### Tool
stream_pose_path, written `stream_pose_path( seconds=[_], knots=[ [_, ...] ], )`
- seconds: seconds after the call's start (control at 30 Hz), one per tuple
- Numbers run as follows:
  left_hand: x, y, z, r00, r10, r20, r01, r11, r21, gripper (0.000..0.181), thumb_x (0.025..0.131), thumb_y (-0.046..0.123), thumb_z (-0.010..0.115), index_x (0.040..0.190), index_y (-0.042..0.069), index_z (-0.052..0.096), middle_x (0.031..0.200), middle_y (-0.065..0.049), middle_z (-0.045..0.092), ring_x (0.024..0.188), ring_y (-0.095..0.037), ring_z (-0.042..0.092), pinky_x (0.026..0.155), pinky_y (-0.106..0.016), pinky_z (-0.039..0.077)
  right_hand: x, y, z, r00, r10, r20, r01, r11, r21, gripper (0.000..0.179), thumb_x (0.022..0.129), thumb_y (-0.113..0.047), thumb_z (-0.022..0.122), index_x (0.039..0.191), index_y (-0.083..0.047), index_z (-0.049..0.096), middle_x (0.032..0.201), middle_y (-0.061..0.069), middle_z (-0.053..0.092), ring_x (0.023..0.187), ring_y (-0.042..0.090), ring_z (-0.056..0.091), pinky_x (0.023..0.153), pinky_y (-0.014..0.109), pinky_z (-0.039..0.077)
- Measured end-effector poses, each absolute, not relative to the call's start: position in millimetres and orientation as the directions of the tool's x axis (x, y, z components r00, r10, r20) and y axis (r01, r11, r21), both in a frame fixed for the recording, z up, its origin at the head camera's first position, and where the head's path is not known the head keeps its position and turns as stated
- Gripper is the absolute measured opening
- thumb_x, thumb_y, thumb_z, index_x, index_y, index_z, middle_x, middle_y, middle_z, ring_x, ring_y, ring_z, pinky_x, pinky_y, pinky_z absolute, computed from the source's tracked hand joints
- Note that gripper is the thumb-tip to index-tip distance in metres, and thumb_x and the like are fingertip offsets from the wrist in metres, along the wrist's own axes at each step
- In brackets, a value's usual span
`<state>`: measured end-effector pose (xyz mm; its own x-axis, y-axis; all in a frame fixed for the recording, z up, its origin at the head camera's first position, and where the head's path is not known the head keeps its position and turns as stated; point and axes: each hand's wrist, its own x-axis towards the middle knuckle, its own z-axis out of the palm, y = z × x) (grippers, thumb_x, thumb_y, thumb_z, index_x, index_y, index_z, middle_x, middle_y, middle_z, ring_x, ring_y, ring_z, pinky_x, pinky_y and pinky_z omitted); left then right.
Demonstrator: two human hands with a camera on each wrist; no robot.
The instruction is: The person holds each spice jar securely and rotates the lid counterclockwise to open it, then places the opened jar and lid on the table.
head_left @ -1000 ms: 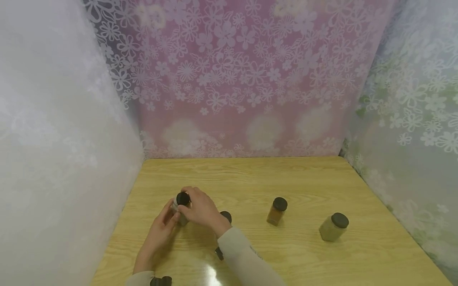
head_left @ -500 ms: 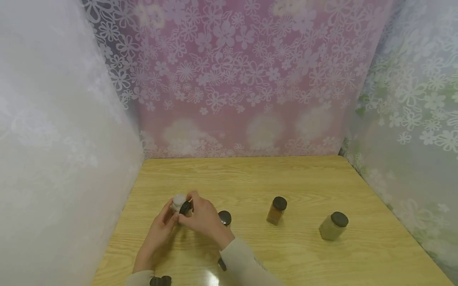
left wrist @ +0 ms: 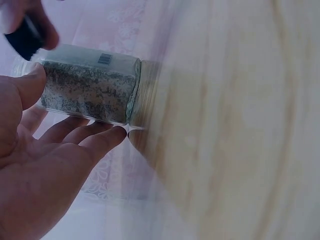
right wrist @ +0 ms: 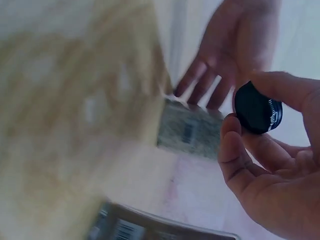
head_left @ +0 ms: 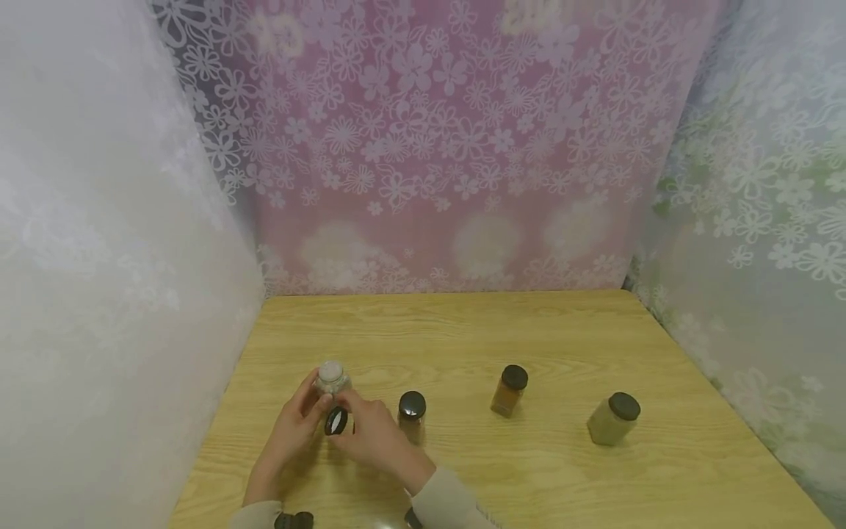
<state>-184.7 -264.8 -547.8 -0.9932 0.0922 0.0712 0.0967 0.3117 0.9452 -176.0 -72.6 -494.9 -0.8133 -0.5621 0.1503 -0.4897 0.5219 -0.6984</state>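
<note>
A clear glass spice jar [head_left: 333,380] with a white top stands on the wooden table, its lid off. Flecked grey-green contents fill much of it in the left wrist view. My left hand [head_left: 291,430] holds the jar from the left, thumb near its neck and fingers along its side. Between the thumb and fingertips of my right hand [head_left: 380,439] is a round black lid [right wrist: 256,109], pinched by its edge. In the head view the lid is tipped on edge, its pale inside showing, just in front of the jar.
A black-lidded jar [head_left: 413,408] stands close to the right of my right hand. Farther right are a jar with orange-brown contents [head_left: 507,393] and a wider jar of grey-green contents [head_left: 613,420]. Patterned cloth [head_left: 423,147] walls the table [head_left: 542,477] at the back and sides.
The black lid has come off the jar in my right hand, moved toward me and tipped over, uncovering the white top. My left hand has kept its hold on the jar.
</note>
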Motion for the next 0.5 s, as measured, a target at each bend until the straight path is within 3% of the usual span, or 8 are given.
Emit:
stream_pose_path(
  seconds=[0.1,0.2,0.5],
  knots=[
    [-184.9,-265.0,-548.1,-0.994,0.087,0.066,0.09,0.318,0.944,0.07,0.102,0.038,0.054,0.16,0.02,0.02,0.157,-0.024,0.032,0.144,-0.042,0.032,0.114,-0.061,0.03,-171.3,-74.1,-502.9,-0.809,-0.581,0.089,-0.48,0.566,-0.67,0.048,0.087,-0.019,0.079,0.13,-0.014,0.058,0.11,0.001,0.072,0.064,-0.001,0.055,0.068,0.016,0.05],
    [-185.0,-265.2,-548.5,-0.995,0.09,0.052,0.079,0.319,0.944,0.07,0.102,0.04,0.053,0.16,0.02,0.018,0.158,-0.024,0.03,0.145,-0.042,0.03,0.115,-0.061,0.028,-166.8,-75.1,-510.3,-0.797,-0.602,0.048,-0.494,0.605,-0.625,0.047,0.085,-0.021,0.081,0.126,-0.016,0.061,0.106,-0.004,0.072,0.083,0.001,0.057,0.073,0.018,0.049],
    [-185.1,-264.1,-548.0,-0.998,0.058,0.039,0.056,0.318,0.947,0.071,0.101,0.041,0.056,0.16,0.02,0.021,0.157,-0.025,0.033,0.143,-0.043,0.034,0.115,-0.059,0.029,-161.7,-77.1,-524.2,-0.76,-0.649,0.039,-0.568,0.633,-0.526,0.051,0.079,-0.027,0.085,0.126,-0.021,0.065,0.106,-0.009,0.064,0.087,-0.001,0.051,0.075,0.018,0.047]
  ],
)
